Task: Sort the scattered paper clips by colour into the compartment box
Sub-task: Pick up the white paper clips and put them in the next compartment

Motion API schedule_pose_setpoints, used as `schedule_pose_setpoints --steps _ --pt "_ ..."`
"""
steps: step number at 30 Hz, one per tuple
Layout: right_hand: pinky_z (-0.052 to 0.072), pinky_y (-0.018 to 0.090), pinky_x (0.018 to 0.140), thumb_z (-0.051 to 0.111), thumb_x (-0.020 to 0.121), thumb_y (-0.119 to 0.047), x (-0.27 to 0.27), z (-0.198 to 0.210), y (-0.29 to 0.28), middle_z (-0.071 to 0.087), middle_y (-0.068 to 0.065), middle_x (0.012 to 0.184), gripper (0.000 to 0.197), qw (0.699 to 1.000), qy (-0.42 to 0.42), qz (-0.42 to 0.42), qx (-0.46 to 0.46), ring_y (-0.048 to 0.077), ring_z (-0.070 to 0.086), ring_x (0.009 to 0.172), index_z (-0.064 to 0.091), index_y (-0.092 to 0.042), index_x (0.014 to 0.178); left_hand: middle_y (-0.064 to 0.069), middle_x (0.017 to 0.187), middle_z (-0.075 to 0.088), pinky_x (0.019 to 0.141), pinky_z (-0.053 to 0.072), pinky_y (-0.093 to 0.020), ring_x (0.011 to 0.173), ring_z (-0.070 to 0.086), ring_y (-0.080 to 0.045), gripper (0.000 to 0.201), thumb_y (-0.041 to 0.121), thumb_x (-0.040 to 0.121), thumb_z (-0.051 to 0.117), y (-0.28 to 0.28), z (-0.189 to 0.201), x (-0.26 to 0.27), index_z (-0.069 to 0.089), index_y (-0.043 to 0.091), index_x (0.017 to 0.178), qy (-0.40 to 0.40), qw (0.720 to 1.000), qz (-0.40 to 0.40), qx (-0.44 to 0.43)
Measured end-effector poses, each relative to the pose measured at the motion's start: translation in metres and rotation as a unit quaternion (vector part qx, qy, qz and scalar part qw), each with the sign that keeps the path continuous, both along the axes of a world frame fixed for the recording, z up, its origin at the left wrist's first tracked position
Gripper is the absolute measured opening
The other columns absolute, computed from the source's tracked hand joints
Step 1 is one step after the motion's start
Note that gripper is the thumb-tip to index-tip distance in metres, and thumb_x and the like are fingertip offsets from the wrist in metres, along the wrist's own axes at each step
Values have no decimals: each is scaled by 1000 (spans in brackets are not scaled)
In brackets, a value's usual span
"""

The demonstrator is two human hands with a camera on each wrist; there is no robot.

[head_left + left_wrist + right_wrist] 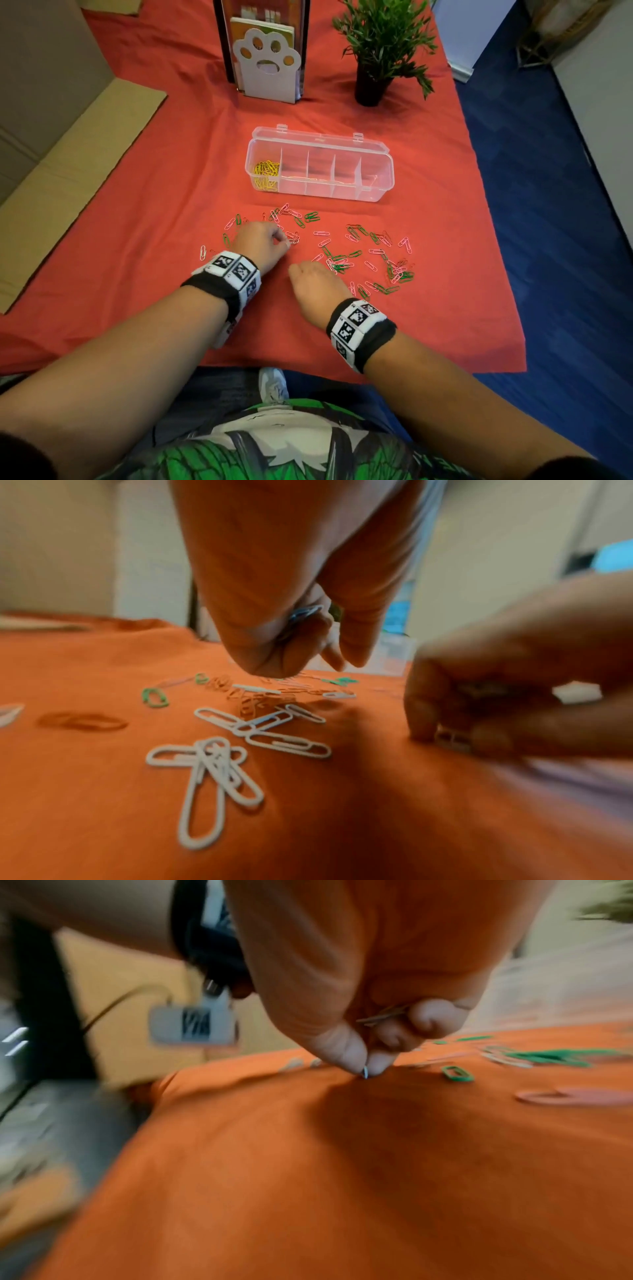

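Pink, green and red paper clips lie scattered over the red cloth. Behind them stands the clear compartment box with its lid back; yellow clips fill its leftmost compartment. My left hand hovers over the left part of the scatter, fingers curled round a few clips in the palm. My right hand is down on the cloth at the middle, thumb and forefinger pinching one clip, with more clips tucked under its curled fingers. Pale clips lie just below the left wrist.
A paw-shaped book stand and a potted plant stand at the back of the table. Cardboard lies along the left side. The cloth's right edge drops to a blue floor.
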State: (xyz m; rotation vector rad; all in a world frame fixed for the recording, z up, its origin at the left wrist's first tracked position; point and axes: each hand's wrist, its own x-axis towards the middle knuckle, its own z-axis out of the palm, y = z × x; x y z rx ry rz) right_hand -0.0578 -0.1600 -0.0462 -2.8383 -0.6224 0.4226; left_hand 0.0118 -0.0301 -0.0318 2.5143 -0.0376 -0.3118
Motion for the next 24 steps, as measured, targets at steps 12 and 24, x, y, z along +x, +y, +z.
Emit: schedule_pose_setpoints --steps 12,24 --pt "37 20 44 37 85 -10 26 36 -62 52 4 62 20 491 371 -505 606 14 49 48 52 -12 71 -25 106 62 86 45 -40 101 58 -39 25 11 89 43 -17 -15 6 61 -4 97 13 986 -92 136" --pt "49 18 50 32 91 7 43 36 -57 57 7 76 32 580 327 -489 563 11 53 58 61 -6 86 -3 54 57 43 42 -16 41 52 -13 22 10 67 39 -8 35 6 60 8 72 391 738 202 -511"
